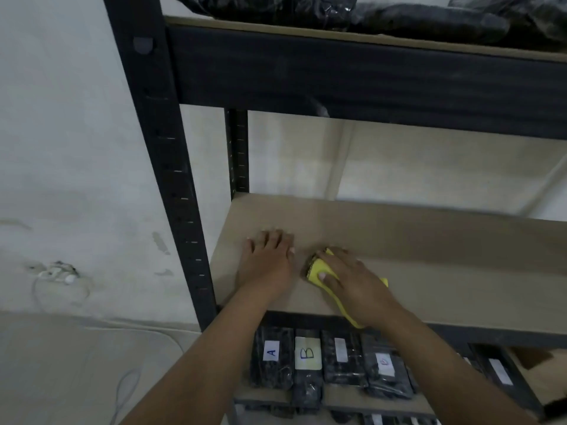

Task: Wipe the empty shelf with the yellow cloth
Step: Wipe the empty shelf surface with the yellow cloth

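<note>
On the bare brown shelf (414, 256), near its left end, both hands lie palm down side by side. The left hand (268, 265) is spread flat on the board, fingers fanned toward the back, holding nothing. Just to its right, a narrow gap apart, the right hand (352, 283) presses down on the yellow cloth (319, 269), the fingers laid over the cloth's bunched front and the thumb resting along its near side. The cloth shows at the fingertips, again as a corner past the far side of the hand, and as a strip running back under the wrist to the shelf's front edge; how it is folded underneath is hidden by the hand. Both forearms reach in from the lower edge of the view.

The shelf belongs to a black metal rack whose front left upright (165, 167) rises beside the left hand, with a wide dark beam (368, 81) crossing above. On the level over that beam lie black plastic-wrapped bundles (399, 16). On the level below the hands stand dark wrapped packets (325, 363) in a row, with white labels; two read A and B, and a third letter is too blurred to read with certainty. A pale wall (70, 148) stands to the left of the rack.
</note>
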### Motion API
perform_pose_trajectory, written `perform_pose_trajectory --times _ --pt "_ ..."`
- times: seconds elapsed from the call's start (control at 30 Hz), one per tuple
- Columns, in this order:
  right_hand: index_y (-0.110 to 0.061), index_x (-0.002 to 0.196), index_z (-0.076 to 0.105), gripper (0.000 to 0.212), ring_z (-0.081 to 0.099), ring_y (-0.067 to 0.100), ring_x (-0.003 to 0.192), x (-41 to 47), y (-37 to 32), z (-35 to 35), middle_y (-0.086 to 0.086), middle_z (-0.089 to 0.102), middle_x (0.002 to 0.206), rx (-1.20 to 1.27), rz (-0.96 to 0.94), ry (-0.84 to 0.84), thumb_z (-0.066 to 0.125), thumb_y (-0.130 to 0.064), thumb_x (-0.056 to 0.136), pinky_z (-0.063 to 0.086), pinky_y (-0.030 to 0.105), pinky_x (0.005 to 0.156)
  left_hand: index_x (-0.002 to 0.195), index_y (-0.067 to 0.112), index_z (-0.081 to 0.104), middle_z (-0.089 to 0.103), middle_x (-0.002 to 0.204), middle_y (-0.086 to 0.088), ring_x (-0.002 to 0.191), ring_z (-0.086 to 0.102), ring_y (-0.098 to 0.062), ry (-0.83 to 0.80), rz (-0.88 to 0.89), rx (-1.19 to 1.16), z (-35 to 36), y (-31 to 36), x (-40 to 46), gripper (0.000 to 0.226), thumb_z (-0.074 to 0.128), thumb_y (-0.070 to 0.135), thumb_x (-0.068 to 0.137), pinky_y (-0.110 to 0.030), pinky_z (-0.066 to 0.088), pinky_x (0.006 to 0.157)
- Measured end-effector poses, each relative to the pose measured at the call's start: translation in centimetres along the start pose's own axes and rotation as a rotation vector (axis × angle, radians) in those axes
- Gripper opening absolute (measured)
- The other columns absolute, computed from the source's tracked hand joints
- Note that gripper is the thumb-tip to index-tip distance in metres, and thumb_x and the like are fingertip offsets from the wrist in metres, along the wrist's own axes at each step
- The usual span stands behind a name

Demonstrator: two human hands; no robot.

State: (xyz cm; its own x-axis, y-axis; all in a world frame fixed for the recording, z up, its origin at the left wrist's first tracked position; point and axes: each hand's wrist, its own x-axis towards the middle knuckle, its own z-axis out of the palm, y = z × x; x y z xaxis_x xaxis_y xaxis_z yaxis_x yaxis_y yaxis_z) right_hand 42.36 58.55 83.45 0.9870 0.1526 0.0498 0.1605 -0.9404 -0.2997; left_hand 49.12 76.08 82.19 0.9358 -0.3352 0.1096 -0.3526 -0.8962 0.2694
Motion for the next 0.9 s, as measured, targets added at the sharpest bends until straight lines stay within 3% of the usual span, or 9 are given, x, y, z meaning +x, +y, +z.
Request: perform_pose_trajectory --times 0.23,0.37,0.5,0.57,0.63,0.73,0.8,0.9 --pt "-0.011 0.144 0.026 0.053 0.034 0.035 0.135 12.1 3.2 -1.2 0.017 0.03 0.15 0.045 0.349 0.169 0.036 -0.035 0.097 0.03 0.041 0.108 0.146 0.021 0.019 0.014 0.157 -0.004 0.145 0.006 -0.028 0.02 0.07 0.027 0.3 -0.8 0.2 0.05 0.018 0.036 0.098 -0.043 0.006 0.116" --pt "-0.006 0.143 0.025 0.054 0.033 0.033 0.136 17.0 2.0 -0.7 0.016 0.024 0.152 0.051 0.281 0.11 0.037 -0.03 0.097 0.031 0.039 0.106 0.144 0.017 0.027 0.021 0.156 -0.003 0.145 0.008 -0.021 0.015 0.115 -0.106 0.2 -1.7 0.5 0.048 0.025 0.032 0.098 -0.031 0.003 0.116" --pt "-0.012 0.145 0.026 0.056 0.027 0.027 0.14 17.5 -0.2 0.0 0.008 0.017 0.157 0.058 0.093 0.036 0.042 -0.031 0.095 0.027 0.037 0.11 0.137 0.018 0.044 0.034 0.151 0.0 0.143 0.017 -0.015 0.056 0.093 -0.265 0.1 -2.0 0.1 0.041 0.029 0.026 0.099 -0.018 0.003 0.108" --pt "-0.021 0.146 0.028 0.056 0.024 0.02 0.142 14.9 -0.1 0.4 0.0 0.016 0.158 0.084 -0.08 -0.036 0.045 -0.032 0.094 0.024 0.032 0.111 0.133 0.02 0.049 0.039 0.148 0.001 0.141 0.024 -0.016 0.062 0.053 -0.295 -0.1 -1.6 -0.3 0.039 0.03 0.027 0.099 -0.024 0.013 0.112" --pt "-0.034 0.143 0.029 0.053 0.023 0.006 0.139 11.2 1.3 0.3 -0.015 0.018 0.154 0.113 -0.23 -0.079 0.047 -0.037 0.094 0.019 0.019 0.109 0.129 0.022 0.053 0.046 0.143 0.002 0.136 0.034 -0.017 0.08 -0.013 -0.315 -0.4 -1.0 -1.1 0.039 0.03 0.033 0.098 -0.034 0.031 0.109" --pt "-0.042 0.138 0.037 0.05 0.027 -0.005 0.13 7.8 3.9 -1.6 -0.03 0.026 0.141 0.255 -0.196 -0.085 0.053 -0.04 0.09 0.015 0.009 0.103 0.12 0.019 0.058 0.058 0.129 -0.002 0.118 0.052 -0.023 0.165 -0.039 -0.179 -0.5 0.3 -3.7 0.043 0.026 0.038 0.097 -0.038 0.046 0.094" --pt "-0.032 0.139 0.041 0.05 0.033 0.003 0.132 8.5 4.4 -2.4 -0.018 0.036 0.146 0.265 -0.11 -0.048 0.055 -0.036 0.091 0.02 0.014 0.104 0.119 0.017 0.058 0.06 0.124 -0.003 0.115 0.054 -0.025 0.282 -0.02 -0.05 0.4 2.1 -6.6 0.049 0.021 0.039 0.095 -0.037 0.046 0.095" --pt "-0.019 0.145 0.03 0.054 0.028 0.021 0.141 10.9 2.3 -2.0 0.003 0.027 0.155 0.105 -0.061 -0.065 0.047 -0.034 0.095 0.021 0.028 0.111 0.134 0.018 0.044 0.048 0.14 -0.004 0.135 0.036 -0.026 0.383 -0.051 -0.01 3.5 5.7 -11.4 0.047 0.025 0.039 0.097 -0.046 0.029 0.113"
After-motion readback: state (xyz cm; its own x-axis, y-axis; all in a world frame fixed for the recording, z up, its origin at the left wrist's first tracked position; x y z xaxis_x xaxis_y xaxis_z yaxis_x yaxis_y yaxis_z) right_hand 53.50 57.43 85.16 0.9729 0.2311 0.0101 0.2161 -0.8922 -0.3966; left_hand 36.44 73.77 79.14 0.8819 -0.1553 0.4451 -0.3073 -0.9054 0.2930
